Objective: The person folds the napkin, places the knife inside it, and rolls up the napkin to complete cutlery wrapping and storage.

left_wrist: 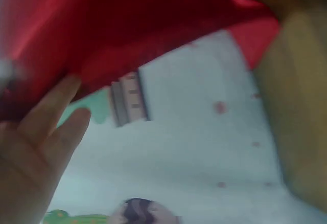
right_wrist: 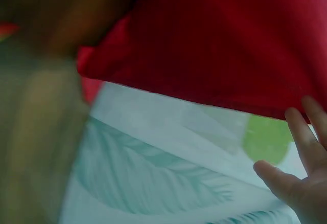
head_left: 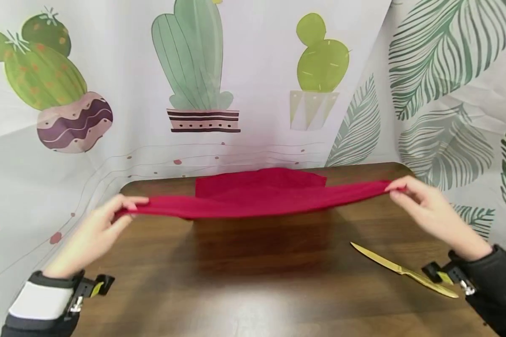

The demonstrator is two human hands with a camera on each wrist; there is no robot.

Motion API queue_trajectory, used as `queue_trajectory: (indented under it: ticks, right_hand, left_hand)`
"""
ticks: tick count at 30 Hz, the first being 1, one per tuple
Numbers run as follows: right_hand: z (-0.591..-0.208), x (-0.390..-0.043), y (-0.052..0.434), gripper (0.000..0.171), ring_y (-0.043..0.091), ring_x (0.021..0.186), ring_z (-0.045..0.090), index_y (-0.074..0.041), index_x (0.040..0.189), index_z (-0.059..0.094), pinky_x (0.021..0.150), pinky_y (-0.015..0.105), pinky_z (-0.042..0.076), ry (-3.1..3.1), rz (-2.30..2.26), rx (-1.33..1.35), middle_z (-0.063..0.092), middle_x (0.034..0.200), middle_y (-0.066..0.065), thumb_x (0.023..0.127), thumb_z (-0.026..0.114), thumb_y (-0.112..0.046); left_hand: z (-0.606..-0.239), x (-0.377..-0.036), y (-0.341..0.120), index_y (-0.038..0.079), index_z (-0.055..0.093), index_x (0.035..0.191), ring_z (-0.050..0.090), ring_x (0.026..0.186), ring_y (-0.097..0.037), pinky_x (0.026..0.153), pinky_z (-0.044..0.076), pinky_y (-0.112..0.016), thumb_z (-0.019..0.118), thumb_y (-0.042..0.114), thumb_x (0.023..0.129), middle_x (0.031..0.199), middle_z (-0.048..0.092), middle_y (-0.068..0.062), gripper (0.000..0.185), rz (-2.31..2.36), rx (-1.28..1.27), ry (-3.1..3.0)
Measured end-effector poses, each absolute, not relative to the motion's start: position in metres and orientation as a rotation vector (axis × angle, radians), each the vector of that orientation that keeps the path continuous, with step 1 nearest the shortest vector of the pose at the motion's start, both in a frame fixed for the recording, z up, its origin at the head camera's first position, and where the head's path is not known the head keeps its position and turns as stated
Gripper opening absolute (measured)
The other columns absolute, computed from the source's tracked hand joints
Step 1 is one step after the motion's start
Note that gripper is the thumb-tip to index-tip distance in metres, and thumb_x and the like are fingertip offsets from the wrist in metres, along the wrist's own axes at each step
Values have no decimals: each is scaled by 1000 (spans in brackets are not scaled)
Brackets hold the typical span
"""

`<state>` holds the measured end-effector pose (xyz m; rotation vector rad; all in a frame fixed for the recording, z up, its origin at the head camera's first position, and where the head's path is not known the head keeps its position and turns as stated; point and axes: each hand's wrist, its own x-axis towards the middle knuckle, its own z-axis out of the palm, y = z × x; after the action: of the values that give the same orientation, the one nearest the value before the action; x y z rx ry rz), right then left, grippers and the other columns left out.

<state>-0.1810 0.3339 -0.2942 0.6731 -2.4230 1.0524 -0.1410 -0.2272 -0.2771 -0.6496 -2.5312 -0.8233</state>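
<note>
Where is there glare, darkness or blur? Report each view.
Head: bright glare on the near table, darkness below the red cloth, knife fairly crisp. Left wrist: dim, cloth and table soft. Right wrist: table blurred, cloth's lower edge clearer.

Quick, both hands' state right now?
Left hand: holding one end of the red cloth.
Right hand: holding the red cloth's other end.

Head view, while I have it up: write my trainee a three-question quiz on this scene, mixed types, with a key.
1. What are the left hand and the right hand both holding?
2. True or false: the gold knife lies on the table nearer the right hand than the left.
3. Which plants in pots are printed on the backdrop? (a) roses (b) cacti (c) tulips

Key: 1. The red cloth. 2. True. 3. b.
</note>
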Motion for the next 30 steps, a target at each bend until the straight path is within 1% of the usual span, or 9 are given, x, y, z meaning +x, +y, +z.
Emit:
queue_trajectory:
  ticks: [2,4,7,10,13,16,23,26,30]
  right_hand:
    - [-315,-173,335,17,4,59,42,-9,93,59,52,19,32,-2460,987,720,54,78,-10,83,55,4]
    - [-332,-169,335,21,2,62,47,-11,92,60,54,16,35,-2473,942,792,56,79,-10,81,56,6]
    - [-355,-163,336,24,2,73,54,-13,92,62,63,12,39,-2497,923,918,60,84,-11,79,58,7]
    - [-376,-155,338,25,4,79,58,-13,91,65,69,9,40,-2499,925,1041,63,87,-10,76,62,6]
    - [-395,-150,340,25,6,78,59,-12,90,66,70,9,39,-2476,930,1180,63,87,-7,73,65,6]
    - [-410,-147,343,28,6,75,58,-10,88,67,65,9,39,-2461,965,1316,62,85,-6,68,66,10]
    - [-431,-135,350,31,-2,67,50,-9,79,68,57,7,35,-2480,918,1484,54,77,-10,58,66,15]
    - [-435,-126,353,29,-5,66,46,-12,76,69,55,7,34,-2516,900,1522,51,75,-14,58,68,10]
    - [-439,-118,357,20,-5,66,45,-11,76,70,53,8,34,-2655,925,1537,48,76,-17,64,71,4]
  left_hand:
    - [-295,-132,-230,17,51,82,54,76,0,55,40,-15,57,-8,80,103,62,-7,26,-827,-704,-2605]
    - [-311,-125,-234,20,53,79,56,85,-3,58,43,-16,61,-7,77,99,63,-7,28,-855,-772,-2656]
    - [-333,-116,-237,23,54,76,55,90,-3,63,45,-17,65,-2,75,96,63,-1,28,-894,-866,-2736]
    - [-354,-110,-239,25,55,75,55,86,-3,63,44,-19,67,4,76,92,62,6,24,-924,-970,-2805]
    - [-373,-104,-239,24,56,74,52,77,-1,58,43,-19,67,3,74,85,58,11,24,-969,-1132,-2825]
    - [-389,-96,-239,20,58,74,47,71,2,54,40,-18,69,2,72,80,55,12,21,-1041,-1268,-2840]
    - [-414,-81,-239,14,60,72,48,75,1,56,41,-20,71,2,66,82,54,12,18,-1130,-1341,-2922]
    - [-422,-76,-240,11,61,73,49,76,-1,57,42,-21,71,-1,62,82,55,8,20,-1141,-1391,-2886]
    - [-428,-73,-243,10,62,72,49,74,0,56,42,-20,72,0,62,81,54,7,17,-1100,-1397,-2879]
